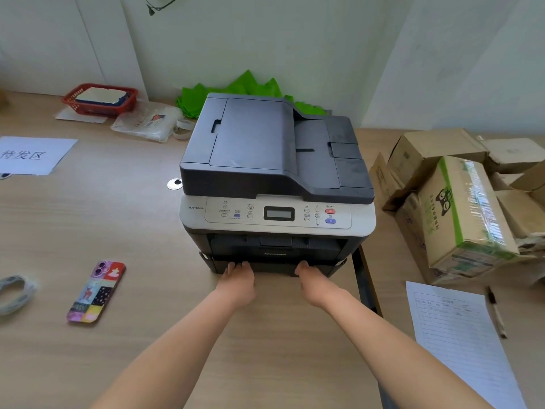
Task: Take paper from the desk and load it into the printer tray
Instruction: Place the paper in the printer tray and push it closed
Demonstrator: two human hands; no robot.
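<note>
Wooden bench [132,219], printer [277,184] in the middle; left hand [238,283] and right hand [317,286] both gripping its bottom tray [271,266].

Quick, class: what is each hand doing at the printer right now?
Left hand: on the printer tray front, fingers hooked at its edge; grip cannot be told.
Right hand: same, empty of paper.

One printer [277,184], one phone [95,292], two hands — cardboard boxes [460,214], perhaps five — two loose sheets.

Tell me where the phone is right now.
In the head view the phone lies face down on the desk, left of the printer and the left hand.
</note>
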